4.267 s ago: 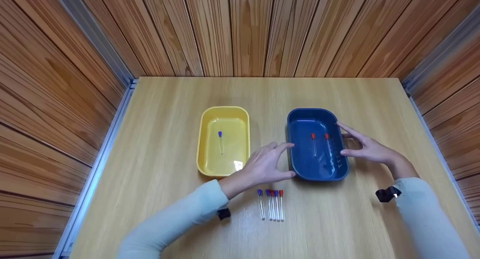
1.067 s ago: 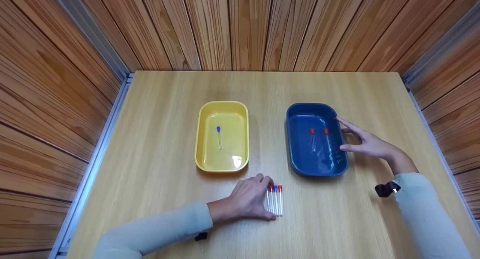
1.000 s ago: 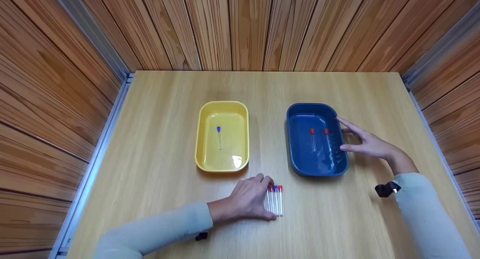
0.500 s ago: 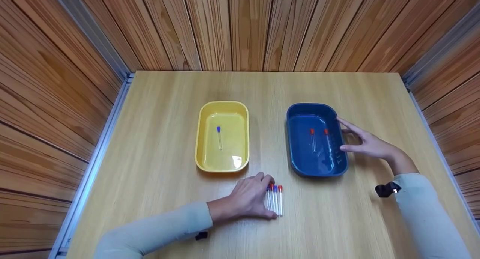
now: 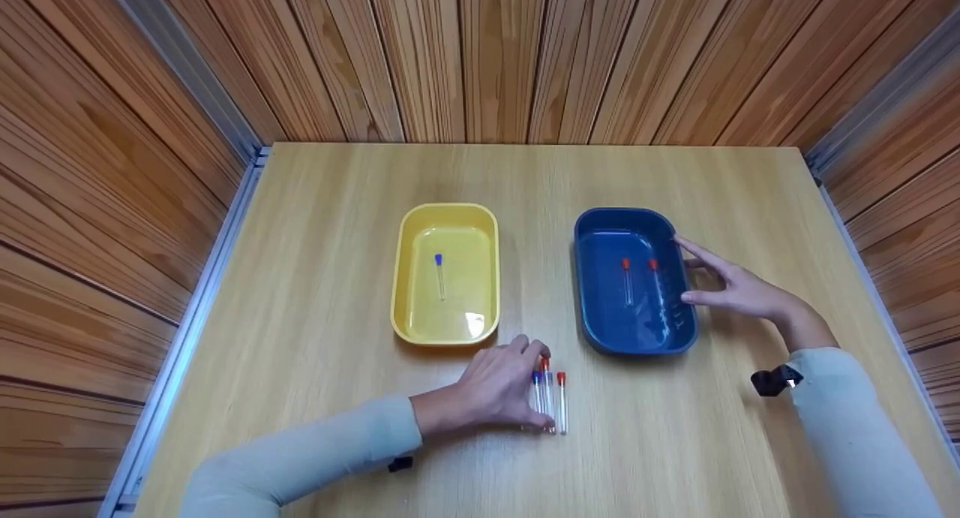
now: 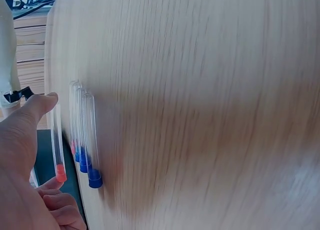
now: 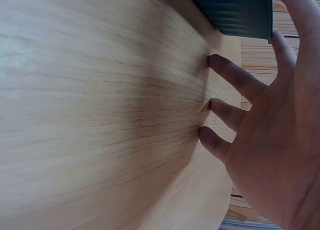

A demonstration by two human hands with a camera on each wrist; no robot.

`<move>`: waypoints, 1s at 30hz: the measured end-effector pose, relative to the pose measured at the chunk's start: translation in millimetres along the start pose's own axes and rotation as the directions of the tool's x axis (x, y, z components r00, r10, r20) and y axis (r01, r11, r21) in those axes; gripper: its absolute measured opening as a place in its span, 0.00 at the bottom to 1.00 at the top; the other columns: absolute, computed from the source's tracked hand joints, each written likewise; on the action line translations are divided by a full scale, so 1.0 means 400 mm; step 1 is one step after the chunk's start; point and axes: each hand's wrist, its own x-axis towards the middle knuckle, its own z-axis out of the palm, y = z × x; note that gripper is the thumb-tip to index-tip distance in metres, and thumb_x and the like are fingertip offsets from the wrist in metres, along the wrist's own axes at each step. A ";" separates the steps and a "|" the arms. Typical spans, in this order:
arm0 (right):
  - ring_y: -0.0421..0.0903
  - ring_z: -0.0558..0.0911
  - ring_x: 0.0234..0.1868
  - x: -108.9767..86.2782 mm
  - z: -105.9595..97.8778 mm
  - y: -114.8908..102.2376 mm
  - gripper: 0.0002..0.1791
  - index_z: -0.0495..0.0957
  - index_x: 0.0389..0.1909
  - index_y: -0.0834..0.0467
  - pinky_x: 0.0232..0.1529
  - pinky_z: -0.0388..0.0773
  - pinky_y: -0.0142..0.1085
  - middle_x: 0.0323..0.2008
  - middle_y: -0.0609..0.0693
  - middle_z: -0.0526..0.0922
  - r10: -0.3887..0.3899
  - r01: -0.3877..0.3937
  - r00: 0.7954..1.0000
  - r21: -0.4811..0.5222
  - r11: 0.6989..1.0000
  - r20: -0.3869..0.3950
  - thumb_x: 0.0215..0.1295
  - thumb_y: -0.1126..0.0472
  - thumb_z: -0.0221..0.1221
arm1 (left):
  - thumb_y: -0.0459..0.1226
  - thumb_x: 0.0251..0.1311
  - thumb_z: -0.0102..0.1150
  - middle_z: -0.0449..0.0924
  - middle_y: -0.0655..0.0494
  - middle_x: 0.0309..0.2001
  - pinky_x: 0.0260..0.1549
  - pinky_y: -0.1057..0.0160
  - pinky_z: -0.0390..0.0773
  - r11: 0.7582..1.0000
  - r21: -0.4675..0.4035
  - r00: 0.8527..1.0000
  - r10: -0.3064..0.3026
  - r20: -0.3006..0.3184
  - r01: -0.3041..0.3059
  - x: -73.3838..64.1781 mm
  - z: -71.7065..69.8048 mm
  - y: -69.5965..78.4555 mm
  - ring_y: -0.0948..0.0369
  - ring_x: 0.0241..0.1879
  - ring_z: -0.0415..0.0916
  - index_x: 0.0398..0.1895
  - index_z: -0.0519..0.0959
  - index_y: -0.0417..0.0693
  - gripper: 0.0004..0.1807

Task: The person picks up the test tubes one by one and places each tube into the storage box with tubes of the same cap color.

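In the head view my left hand [image 5: 504, 386] pinches a red-capped test tube [image 6: 57, 142] lengthwise, thumb at the clear end and a fingertip at the cap. The left wrist view shows that tube raised beside several others on the table: blue-capped test tubes [image 6: 91, 140] and one more with a red cap, standing a little apart as a red-capped test tube [image 5: 562, 405] in the head view. My right hand [image 5: 739, 289] rests at the right side of the blue tray [image 5: 636, 350], thumb and index finger at its rim. Its other fingertips touch the table in the right wrist view.
Two red-capped tubes [image 5: 627, 281] lie inside the blue tray. To its left stands a yellow tray [image 5: 397, 278] with one blue-capped tube [image 5: 440, 278] in it. Wood-panelled walls [image 5: 499, 60] enclose the wooden table [image 5: 315, 278] at the back and sides.
My left hand has come down from beside the blue tray to the row of tubes, and has now lifted a red-capped test tube slightly out of it. The right hand stays put.
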 end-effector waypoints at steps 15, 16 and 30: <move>0.78 0.54 0.88 0.001 0.001 0.003 0.55 0.39 0.95 0.39 0.77 0.47 0.90 0.92 0.66 0.49 0.002 -0.002 1.000 0.015 1.000 0.004 0.81 0.55 0.66 | 0.70 0.50 0.83 0.83 0.59 0.47 0.27 0.71 0.65 0.998 -0.049 0.999 -0.036 -0.009 0.035 0.015 -0.049 0.016 0.66 0.31 0.70 0.70 0.77 0.58 0.49; 0.78 0.54 0.88 0.002 0.001 0.003 0.56 0.39 0.95 0.38 0.77 0.47 0.90 0.92 0.66 0.49 0.003 -0.003 1.000 0.014 1.000 0.006 0.81 0.54 0.66 | 0.70 0.49 0.83 0.83 0.58 0.47 0.27 0.71 0.65 0.997 -0.058 0.999 -0.043 -0.011 0.042 0.016 -0.054 0.017 0.65 0.31 0.70 0.70 0.77 0.59 0.49; 0.78 0.55 0.89 -0.004 0.001 0.001 0.56 0.38 0.95 0.35 0.77 0.48 0.90 0.93 0.64 0.48 0.004 -0.004 1.000 0.001 1.000 0.004 0.81 0.50 0.66 | 0.65 0.51 0.85 0.91 0.55 0.55 0.33 0.70 0.73 0.987 -0.158 0.998 -0.043 -0.046 0.035 0.032 -0.131 0.034 0.59 0.40 0.81 0.73 0.79 0.57 0.48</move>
